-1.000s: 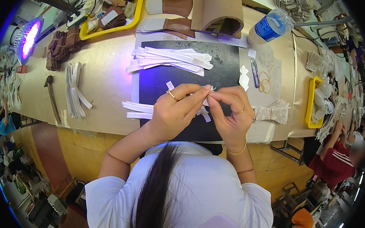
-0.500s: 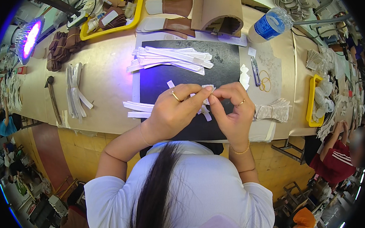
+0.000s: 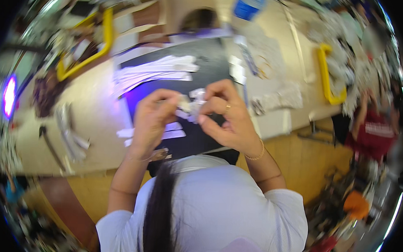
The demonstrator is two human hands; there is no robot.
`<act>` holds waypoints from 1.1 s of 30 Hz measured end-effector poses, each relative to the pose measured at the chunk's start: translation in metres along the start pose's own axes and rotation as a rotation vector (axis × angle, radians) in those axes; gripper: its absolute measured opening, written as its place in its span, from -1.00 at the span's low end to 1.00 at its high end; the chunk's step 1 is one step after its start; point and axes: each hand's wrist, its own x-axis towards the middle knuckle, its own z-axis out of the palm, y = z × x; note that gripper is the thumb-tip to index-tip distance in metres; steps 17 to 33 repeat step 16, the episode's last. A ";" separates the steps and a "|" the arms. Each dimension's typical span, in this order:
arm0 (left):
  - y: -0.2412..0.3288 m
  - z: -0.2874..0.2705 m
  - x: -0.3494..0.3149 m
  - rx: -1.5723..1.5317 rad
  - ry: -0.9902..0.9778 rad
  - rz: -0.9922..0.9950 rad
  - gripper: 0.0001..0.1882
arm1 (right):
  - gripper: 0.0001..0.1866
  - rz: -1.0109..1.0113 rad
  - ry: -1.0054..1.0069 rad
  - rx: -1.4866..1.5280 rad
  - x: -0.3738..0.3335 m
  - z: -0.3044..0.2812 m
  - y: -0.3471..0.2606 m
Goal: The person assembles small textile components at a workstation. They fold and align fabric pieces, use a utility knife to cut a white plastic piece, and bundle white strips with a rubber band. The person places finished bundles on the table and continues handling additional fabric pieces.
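Note:
Over the black mat (image 3: 210,57), my left hand (image 3: 152,120) pinches a small whitish piece (image 3: 184,105) between thumb and fingers. My right hand (image 3: 227,116) has its fingers curled at the other side of that piece, thumb and forefinger pressed to its edge. Motion blur hides the piece's exact shape. A bundle of long white strips (image 3: 161,70) lies on the mat beyond my hands. More white strips (image 3: 175,132) rest beside my left wrist, partly covered by it. White scraps (image 3: 237,69) sit at the mat's right edge.
Snips (image 3: 248,59) and rubber bands (image 3: 263,67) lie to the right, near a pale bundle (image 3: 281,98). Yellow trays (image 3: 107,41) stand far left and right. A tied strip bundle (image 3: 67,131) and a hammer-like tool (image 3: 50,147) lie left. A co-worker in red (image 3: 371,134) sits right.
My view has turned and shifted, blurring the scene. My hands have moved apart a little, and the whitish piece now shows between them.

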 end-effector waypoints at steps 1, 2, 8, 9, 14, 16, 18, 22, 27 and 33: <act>-0.012 -0.017 0.006 -0.136 -0.076 0.030 -0.87 | -0.92 0.107 -0.040 0.106 -0.006 -0.009 -0.002; -0.012 -0.017 0.008 -0.210 -0.050 0.058 -0.88 | -0.91 0.214 -0.075 0.224 -0.014 -0.018 -0.003; -0.018 -0.026 0.019 -0.348 -0.170 -0.078 -0.86 | -0.89 0.267 0.107 0.884 -0.130 -0.089 0.029; -0.019 -0.026 0.019 -0.341 -0.179 -0.096 -0.85 | -0.91 0.215 0.150 1.052 -0.159 -0.096 0.043; -0.020 -0.010 0.024 -0.351 -0.236 -0.191 -0.84 | -0.93 0.256 0.679 1.332 -0.282 -0.063 0.128; -0.021 -0.006 0.025 -0.348 -0.262 -0.203 -0.84 | -0.91 0.369 0.884 1.169 -0.301 -0.037 0.168; -0.021 -0.006 0.025 -0.348 -0.262 -0.203 -0.84 | -0.91 0.369 0.884 1.169 -0.301 -0.037 0.168; -0.021 -0.006 0.025 -0.348 -0.262 -0.203 -0.84 | -0.91 0.369 0.884 1.169 -0.301 -0.037 0.168; -0.021 -0.006 0.025 -0.348 -0.262 -0.203 -0.84 | -0.91 0.369 0.884 1.169 -0.301 -0.037 0.168; -0.021 -0.006 0.025 -0.348 -0.262 -0.203 -0.84 | -0.91 0.369 0.884 1.169 -0.301 -0.037 0.168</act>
